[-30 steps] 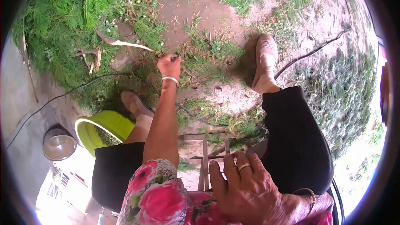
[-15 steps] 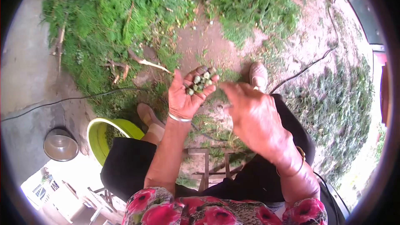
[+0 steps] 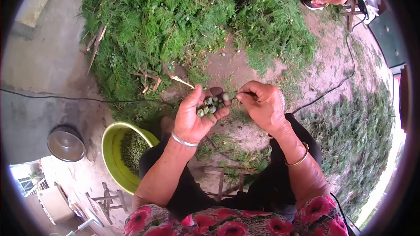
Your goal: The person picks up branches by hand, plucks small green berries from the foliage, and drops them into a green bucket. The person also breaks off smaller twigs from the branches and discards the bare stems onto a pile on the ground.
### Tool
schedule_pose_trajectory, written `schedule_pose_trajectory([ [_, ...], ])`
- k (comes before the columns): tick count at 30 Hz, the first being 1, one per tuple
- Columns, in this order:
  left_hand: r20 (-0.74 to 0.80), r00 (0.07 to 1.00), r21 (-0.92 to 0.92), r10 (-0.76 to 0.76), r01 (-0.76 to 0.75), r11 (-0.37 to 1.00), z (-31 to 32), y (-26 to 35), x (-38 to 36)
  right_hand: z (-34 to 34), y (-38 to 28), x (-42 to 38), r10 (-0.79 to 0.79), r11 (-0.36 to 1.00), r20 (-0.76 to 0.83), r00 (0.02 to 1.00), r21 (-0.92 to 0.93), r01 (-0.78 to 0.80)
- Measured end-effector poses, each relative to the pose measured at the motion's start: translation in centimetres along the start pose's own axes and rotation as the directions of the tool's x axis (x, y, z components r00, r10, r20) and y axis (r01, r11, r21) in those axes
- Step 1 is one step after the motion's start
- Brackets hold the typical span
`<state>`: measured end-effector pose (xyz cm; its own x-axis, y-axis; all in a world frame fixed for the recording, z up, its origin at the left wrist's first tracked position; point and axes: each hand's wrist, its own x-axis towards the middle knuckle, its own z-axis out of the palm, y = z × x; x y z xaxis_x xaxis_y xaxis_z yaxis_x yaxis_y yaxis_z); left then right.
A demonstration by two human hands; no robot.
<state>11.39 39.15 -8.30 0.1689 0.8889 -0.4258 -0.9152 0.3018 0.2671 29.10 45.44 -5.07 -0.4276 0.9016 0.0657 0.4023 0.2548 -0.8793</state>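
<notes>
My left hand (image 3: 192,118) is palm up in the middle of the view, its fingers curled round a small heap of round green seed cones (image 3: 209,106). A silvery bangle circles that wrist. Just to the right, my right hand (image 3: 264,105) is closed in a pinch, thumb against fingertips, close to the left fingertips. A bit of green shows at the pinch, too small to name. Beside my left leg stands a yellow-green tub (image 3: 114,166), holding many similar green cones (image 3: 133,150).
Cut green conifer branches (image 3: 166,30) are piled ahead, with more greenery (image 3: 350,126) spread at right. A metal bowl (image 3: 65,144) sits at left. Black cables (image 3: 326,94) cross the ground. Another person's arm (image 3: 330,1) shows at upper right, near a stool (image 3: 348,15).
My right hand, blurred before, is now clear, its fingers pinched near the left hand. My left hand still holds the cones. The view has shifted, showing more of the tub and another person.
</notes>
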Motion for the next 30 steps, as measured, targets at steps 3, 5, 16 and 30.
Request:
schedule_pose_trajectory([
  [3,0.029,0.997,0.28,0.073,-0.078,0.957,0.3,0.3,0.4,0.2,0.5,0.7,0.066,0.994,0.037,0.997,0.082,-0.069],
  [5,-0.027,0.998,0.339,0.063,-0.05,0.939,1.0,0.6,0.8,0.2,0.8,1.1,0.066,0.983,0.146,0.987,0.162,-0.089],
  [16,-0.145,0.989,0.499,-0.031,0.1,0.861,1.5,0.8,0.4,1.2,0.4,1.4,0.116,0.96,0.262,0.958,0.218,-0.176],
  [30,-0.245,0.96,-0.066,0.135,-0.155,0.986,-0.3,0.6,2.5,1.9,-0.4,0.9,-0.264,0.953,0.038,0.964,-0.143,0.267],
])
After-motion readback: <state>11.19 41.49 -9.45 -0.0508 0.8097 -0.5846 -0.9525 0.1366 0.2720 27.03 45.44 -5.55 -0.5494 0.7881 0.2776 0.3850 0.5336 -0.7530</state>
